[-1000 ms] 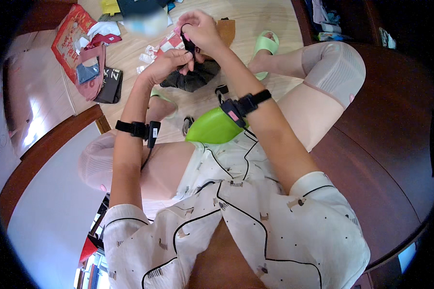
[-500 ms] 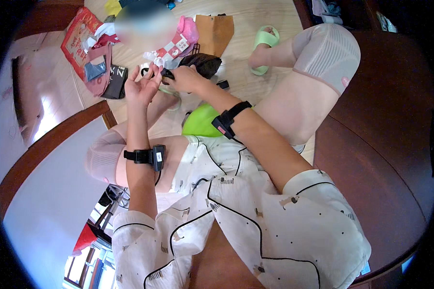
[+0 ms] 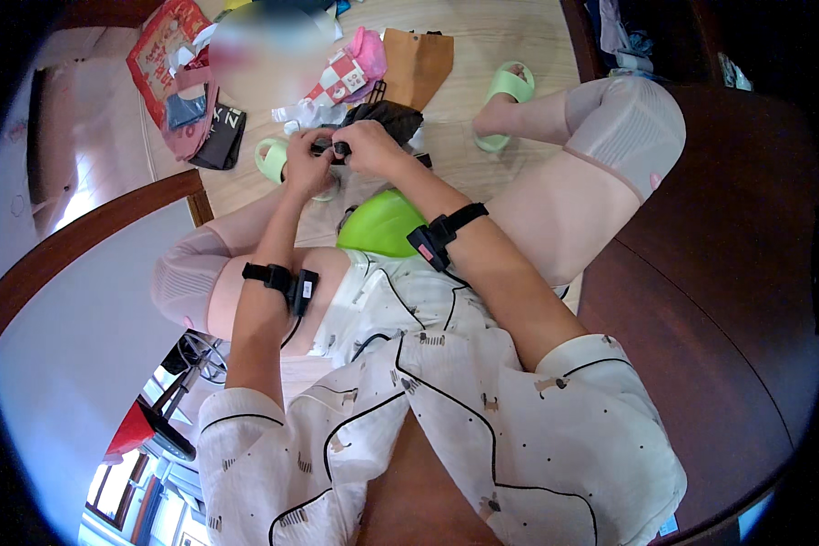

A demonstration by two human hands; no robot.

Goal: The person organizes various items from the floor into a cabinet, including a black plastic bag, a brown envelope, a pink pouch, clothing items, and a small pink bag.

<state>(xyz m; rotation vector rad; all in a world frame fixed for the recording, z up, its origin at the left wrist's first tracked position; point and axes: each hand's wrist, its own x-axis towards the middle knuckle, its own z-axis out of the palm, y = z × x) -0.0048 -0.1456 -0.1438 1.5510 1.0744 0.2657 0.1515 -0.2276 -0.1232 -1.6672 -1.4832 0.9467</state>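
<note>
Both my hands are close together in front of me, above the floor between my knees. My right hand (image 3: 370, 148) is closed around a small black object (image 3: 340, 148), whose rounded end pokes out by the thumb; its kind is too small to make out. Curled fingers of my left hand (image 3: 308, 162) meet the same dark object from the other side, and part of it is hidden between the hands. Just beyond lies a dark, crumpled cloth or bag (image 3: 389, 120). Nearer to me, below the hands, is a bright green rounded thing (image 3: 382, 226) between my thighs.
Floor items lie ahead: a brown paper bag (image 3: 416, 68), a red and white checked packet (image 3: 338, 80), a pink bag (image 3: 367, 50), crumpled white plastic (image 3: 308, 115), a black pouch (image 3: 218, 138) and a red bag (image 3: 159, 55). Green slippers (image 3: 510, 86) are on my feet. Dark wooden furniture (image 3: 701, 246) stands right.
My left hand, palm up with fingers spread before, has turned and closed in on the black object beside my right hand. The view has shifted slightly.
</note>
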